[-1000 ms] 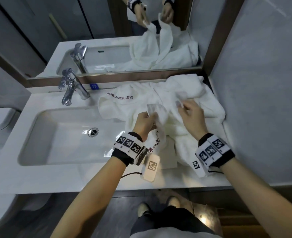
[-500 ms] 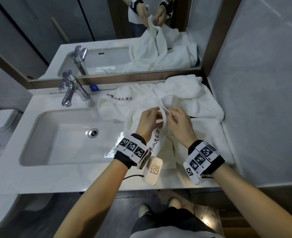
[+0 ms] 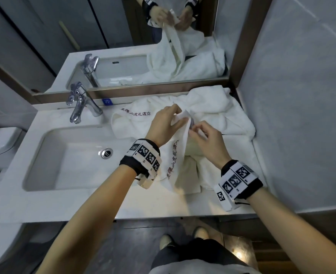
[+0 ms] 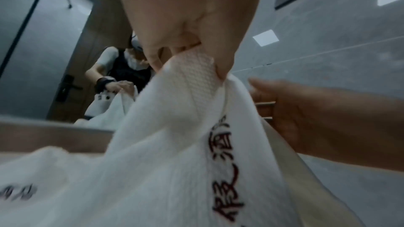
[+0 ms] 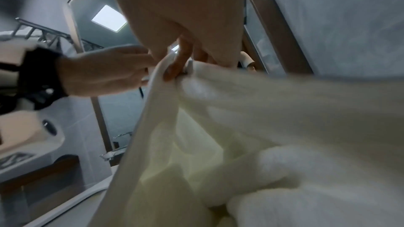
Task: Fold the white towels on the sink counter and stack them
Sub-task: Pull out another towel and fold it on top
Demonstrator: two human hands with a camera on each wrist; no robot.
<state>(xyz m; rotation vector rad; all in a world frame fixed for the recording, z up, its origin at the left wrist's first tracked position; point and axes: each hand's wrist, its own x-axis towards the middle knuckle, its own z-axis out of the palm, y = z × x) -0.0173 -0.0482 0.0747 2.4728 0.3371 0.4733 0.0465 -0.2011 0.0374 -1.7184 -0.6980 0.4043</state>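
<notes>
Counter [image 3: 84, 202]: a pale marble sink counter is seen from above, with the basin [image 3: 68, 159] sunk into its left part.
Mirror [image 3: 123, 36]: set along the far wall, above the counter; the towels and both hands are reflected in it.
Towel heap [image 3: 212, 111]: crumpled white towels are piled on the right part of the counter, against the far and right walls, with dark red lettering shown on one fold.
Lifted towel [image 3: 175, 161]: one white towel with red lettering is held up by its top edge above the heap, to the right of the basin, its lower part trailing onto the counter.
Left hand [image 3: 166, 125]: the woven border of the lifted towel is pinched between thumb and fingers [image 4: 153, 53].
Right hand [image 3: 206, 139]: held close beside the left hand, its fingers [image 5: 181, 58] curled round a fold of the same towel.
Tap [image 3: 80, 104]: a chrome tap stands at the far edge of the basin.
</notes>
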